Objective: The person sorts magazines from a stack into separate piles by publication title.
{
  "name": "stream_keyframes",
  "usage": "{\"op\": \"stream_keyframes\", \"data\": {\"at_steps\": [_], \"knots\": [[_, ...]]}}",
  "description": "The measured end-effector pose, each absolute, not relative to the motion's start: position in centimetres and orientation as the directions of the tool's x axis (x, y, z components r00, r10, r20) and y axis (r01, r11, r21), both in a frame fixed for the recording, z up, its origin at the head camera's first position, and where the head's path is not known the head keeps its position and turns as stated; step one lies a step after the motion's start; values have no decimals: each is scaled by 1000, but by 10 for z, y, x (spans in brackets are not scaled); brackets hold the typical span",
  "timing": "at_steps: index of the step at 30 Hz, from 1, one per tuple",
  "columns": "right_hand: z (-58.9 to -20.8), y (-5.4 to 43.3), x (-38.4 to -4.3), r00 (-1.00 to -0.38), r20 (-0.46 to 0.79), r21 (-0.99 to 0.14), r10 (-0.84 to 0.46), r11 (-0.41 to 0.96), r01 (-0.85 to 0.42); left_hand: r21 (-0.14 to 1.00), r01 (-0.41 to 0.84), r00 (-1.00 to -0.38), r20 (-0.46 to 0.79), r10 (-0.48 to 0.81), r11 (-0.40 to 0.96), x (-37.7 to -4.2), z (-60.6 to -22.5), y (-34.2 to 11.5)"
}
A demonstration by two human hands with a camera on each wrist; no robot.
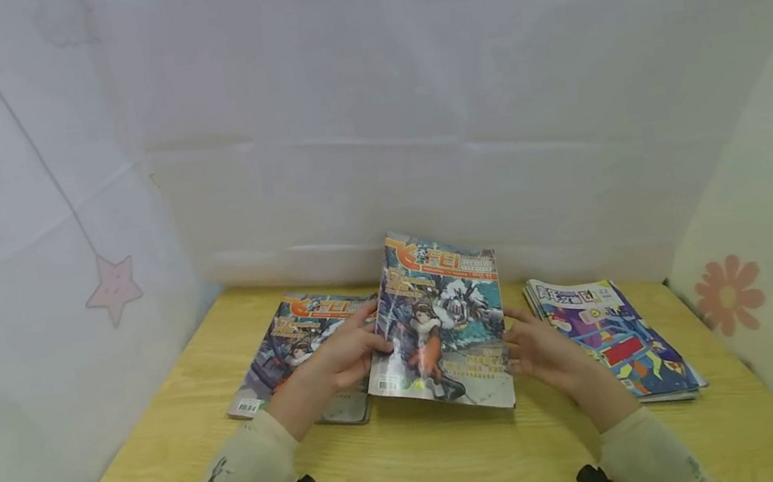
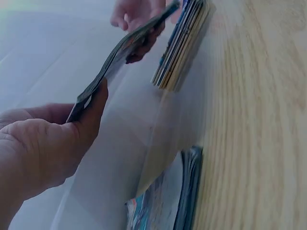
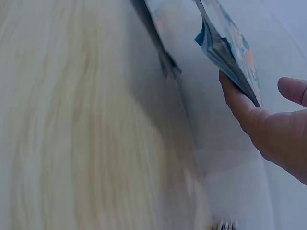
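A magazine (image 1: 442, 331) with an orange title and a cartoon cover is held tilted above the table, its front towards me. My left hand (image 1: 343, 358) pinches its left edge between thumb and fingers; the left wrist view shows the magazine (image 2: 120, 52) edge-on in that hand (image 2: 53, 139). At the opposite edge, my right hand (image 1: 543, 346) supports it with fairly straight fingers behind; in the right wrist view that hand's thumb (image 3: 292, 91) stands apart from the cover. Behind my left hand lies a stack of magazines (image 1: 277, 353) whose top cover looks the same.
On the right of the wooden table (image 1: 417, 473) lies another stack of magazines (image 1: 620, 340), with a purple and blue cover on top. A white cloth wall (image 1: 413, 107) rises behind the table, with printed side walls left and right.
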State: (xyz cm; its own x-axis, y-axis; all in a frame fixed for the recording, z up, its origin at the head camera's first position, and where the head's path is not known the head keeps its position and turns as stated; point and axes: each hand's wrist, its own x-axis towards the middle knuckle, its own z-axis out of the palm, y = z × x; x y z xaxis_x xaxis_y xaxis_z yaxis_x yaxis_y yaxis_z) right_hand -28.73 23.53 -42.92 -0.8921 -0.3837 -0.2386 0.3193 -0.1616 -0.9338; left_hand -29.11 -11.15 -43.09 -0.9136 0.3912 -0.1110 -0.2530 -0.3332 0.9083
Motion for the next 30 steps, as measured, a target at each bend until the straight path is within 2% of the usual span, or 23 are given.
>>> {"op": "stream_keyframes", "data": {"at_steps": [5,12,16,21,25,30], "knots": [[-415,227,-281,-832,-157,-882,-533,-303,361,905,-283,-873,-105,477,-318,-294,-424,-135],[-416,209,-274,-776,-53,-857,-629,-370,358,918,-295,-815,-98,571,-264,-303,-419,-179],[-421,191,-275,-759,-26,-834,-650,-405,375,952,-242,-830,-104,549,-186,-311,-416,-205],[-429,165,-279,-734,-18,-815,-678,-415,404,988,-152,-861,-134,491,4,-315,-411,-233],[-438,144,-284,-738,-15,-802,-675,-433,412,984,-99,-874,-158,460,148,-319,-408,-250],[-447,115,-295,-761,-63,-777,-646,-447,444,958,-107,-901,-206,382,265,-322,-412,-271]]}}
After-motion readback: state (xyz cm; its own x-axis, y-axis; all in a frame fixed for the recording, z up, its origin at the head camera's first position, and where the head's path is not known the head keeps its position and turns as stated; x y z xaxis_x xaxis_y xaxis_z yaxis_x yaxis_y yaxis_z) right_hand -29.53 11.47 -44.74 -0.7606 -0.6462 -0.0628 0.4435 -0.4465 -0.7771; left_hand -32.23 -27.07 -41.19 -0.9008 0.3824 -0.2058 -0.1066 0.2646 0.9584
